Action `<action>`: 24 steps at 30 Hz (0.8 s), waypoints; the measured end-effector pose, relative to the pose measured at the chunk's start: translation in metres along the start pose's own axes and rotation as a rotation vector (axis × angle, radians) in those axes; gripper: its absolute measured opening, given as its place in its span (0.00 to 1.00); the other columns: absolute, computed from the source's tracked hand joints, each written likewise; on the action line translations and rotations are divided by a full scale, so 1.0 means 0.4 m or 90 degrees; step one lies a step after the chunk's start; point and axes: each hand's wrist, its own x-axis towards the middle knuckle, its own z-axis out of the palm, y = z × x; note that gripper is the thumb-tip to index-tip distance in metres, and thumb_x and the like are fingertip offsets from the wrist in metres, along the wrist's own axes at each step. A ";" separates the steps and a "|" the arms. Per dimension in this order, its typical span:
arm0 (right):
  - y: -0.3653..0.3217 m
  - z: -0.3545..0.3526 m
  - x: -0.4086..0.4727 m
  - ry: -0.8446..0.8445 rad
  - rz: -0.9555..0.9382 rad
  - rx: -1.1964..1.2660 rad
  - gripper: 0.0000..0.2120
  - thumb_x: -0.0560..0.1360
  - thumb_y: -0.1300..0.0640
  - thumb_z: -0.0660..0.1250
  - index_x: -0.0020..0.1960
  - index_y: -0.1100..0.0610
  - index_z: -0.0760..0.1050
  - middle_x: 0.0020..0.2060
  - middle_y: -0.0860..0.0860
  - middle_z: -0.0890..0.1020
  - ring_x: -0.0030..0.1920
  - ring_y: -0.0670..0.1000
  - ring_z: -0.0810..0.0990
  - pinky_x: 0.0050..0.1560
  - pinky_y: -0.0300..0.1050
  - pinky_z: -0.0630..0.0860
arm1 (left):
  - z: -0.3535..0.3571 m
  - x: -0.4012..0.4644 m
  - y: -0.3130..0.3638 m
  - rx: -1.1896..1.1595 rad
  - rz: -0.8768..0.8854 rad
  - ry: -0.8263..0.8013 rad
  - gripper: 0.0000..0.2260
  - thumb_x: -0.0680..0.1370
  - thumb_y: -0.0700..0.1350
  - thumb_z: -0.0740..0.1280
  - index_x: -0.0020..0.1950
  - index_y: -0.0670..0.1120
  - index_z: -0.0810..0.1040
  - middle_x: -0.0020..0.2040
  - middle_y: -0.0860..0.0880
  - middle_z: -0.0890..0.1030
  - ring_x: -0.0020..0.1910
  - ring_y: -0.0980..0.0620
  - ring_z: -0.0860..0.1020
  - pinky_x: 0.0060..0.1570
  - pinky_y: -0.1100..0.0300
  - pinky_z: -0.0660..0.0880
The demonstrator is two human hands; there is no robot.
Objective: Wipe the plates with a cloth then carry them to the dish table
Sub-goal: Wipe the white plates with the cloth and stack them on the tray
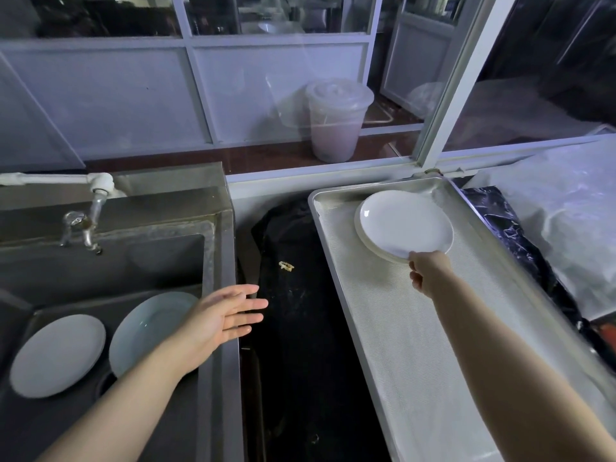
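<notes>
The right hand (428,273) grips the near rim of the top plate (406,225) on a stack in the tray (383,328). The left hand (221,316) hovers, fingers spread, over the sink (213,228), where two plates (58,355) lie.

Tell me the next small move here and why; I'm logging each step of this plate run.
Probably let go: the right hand pinches the near rim of the top plate, which already sits on the stack in the metal tray. The left hand hangs open and holds nothing, beside the sink, where two plates wait, so it seems set to fetch one next.
</notes>
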 end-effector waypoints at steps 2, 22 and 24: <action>0.002 0.001 -0.003 -0.010 0.014 0.020 0.04 0.76 0.63 0.59 0.50 0.58 0.69 0.35 0.51 0.72 0.32 0.48 0.68 0.26 0.39 0.65 | 0.000 -0.004 -0.002 0.002 -0.003 0.003 0.12 0.83 0.43 0.57 0.63 0.48 0.77 0.54 0.46 0.84 0.53 0.47 0.83 0.57 0.49 0.76; 0.119 0.122 -0.458 -0.444 0.025 0.141 0.13 0.79 0.53 0.62 0.59 0.58 0.78 0.52 0.56 0.84 0.50 0.56 0.84 0.45 0.49 0.80 | -0.137 -0.149 -0.016 -0.140 0.076 0.050 0.12 0.83 0.40 0.57 0.58 0.46 0.78 0.51 0.45 0.85 0.50 0.46 0.82 0.56 0.51 0.75; 0.130 0.165 -0.535 -0.467 0.018 0.121 0.13 0.79 0.53 0.62 0.59 0.58 0.77 0.51 0.57 0.84 0.49 0.57 0.84 0.44 0.48 0.79 | -0.194 -0.188 -0.025 -0.155 0.087 0.050 0.12 0.83 0.40 0.57 0.59 0.46 0.78 0.51 0.44 0.85 0.49 0.46 0.82 0.53 0.51 0.76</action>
